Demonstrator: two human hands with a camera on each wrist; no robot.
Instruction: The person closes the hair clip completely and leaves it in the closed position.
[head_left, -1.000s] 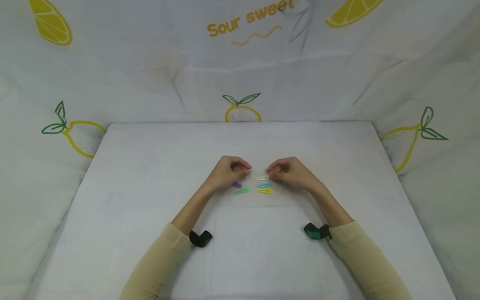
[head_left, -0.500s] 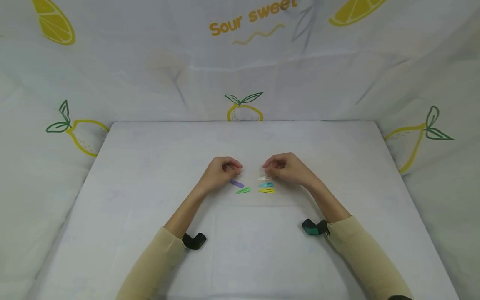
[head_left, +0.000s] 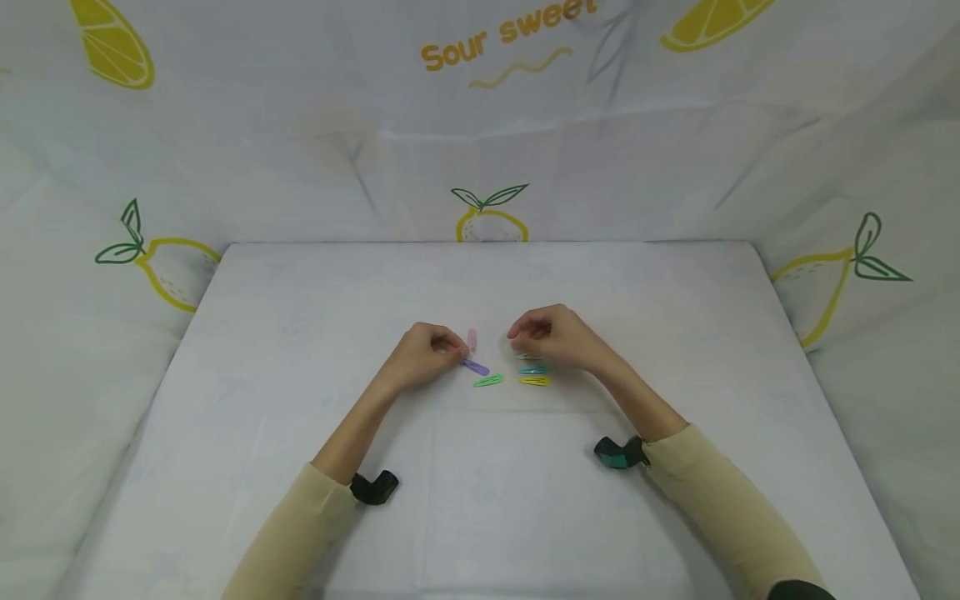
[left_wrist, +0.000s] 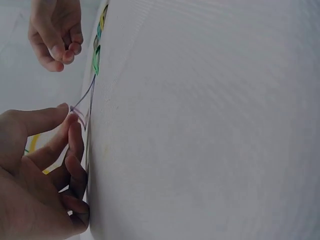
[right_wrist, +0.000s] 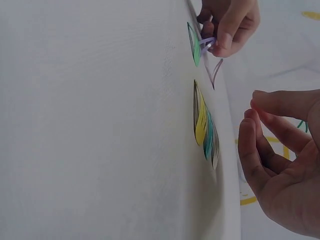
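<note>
In the head view my left hand (head_left: 426, 354) pinches one end of a purple snap hair clip (head_left: 476, 367) between thumb and index finger. The left wrist view shows this purple clip (left_wrist: 86, 92) tilted up from the table. A pink hair clip (head_left: 472, 339) lies just beyond it, and a green hair clip (head_left: 488, 381) lies nearer. My right hand (head_left: 558, 336) hovers above a whitish hair clip (head_left: 528, 357), partly hidden, fingers loosely curled and nothing visible between them. Blue (head_left: 533, 370) and yellow (head_left: 535, 382) hair clips lie in front of that one.
A white cloth covers the table (head_left: 480, 500). Behind it hangs a white curtain (head_left: 300, 167) printed with lemons. Black wrist cameras (head_left: 375, 488) sit at both sleeve cuffs.
My left hand has drawn back left and down, uncovering the pink clip, and now pinches the purple clip's end. My right hand has shifted slightly left above the whitish clip.
</note>
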